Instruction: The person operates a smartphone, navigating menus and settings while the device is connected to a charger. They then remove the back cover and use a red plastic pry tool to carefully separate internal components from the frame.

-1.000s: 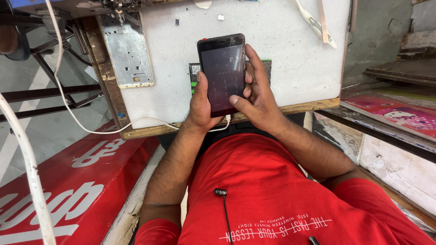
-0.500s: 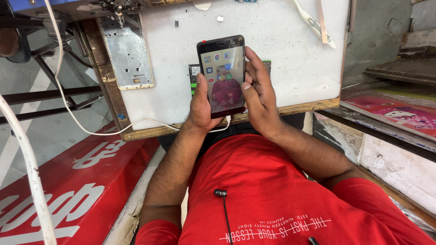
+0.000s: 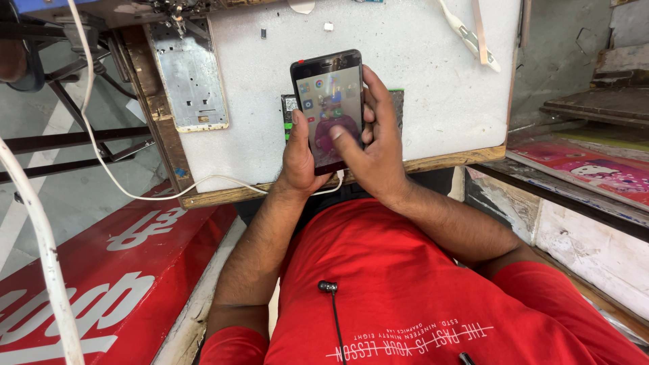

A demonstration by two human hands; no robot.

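A dark smartphone (image 3: 330,101) with its screen lit and showing app icons is held upright above the edge of a white work board (image 3: 419,81). My left hand (image 3: 297,159) grips the phone's lower left side. My right hand (image 3: 378,145) wraps around its right side, with the thumb touching the screen near its middle. A thin white cable (image 3: 203,186) leads from the phone's bottom across the board's wooden edge to the left.
A bare metal phone frame (image 3: 189,74) lies on the board's left part. White strips (image 3: 470,34) lie at the top right. A dark flat part (image 3: 289,111) with a green edge lies under the phone. A red painted panel (image 3: 101,270) lies lower left.
The phone's screen went from dark to lit. My right thumb moved from the phone's lower edge up onto the screen.
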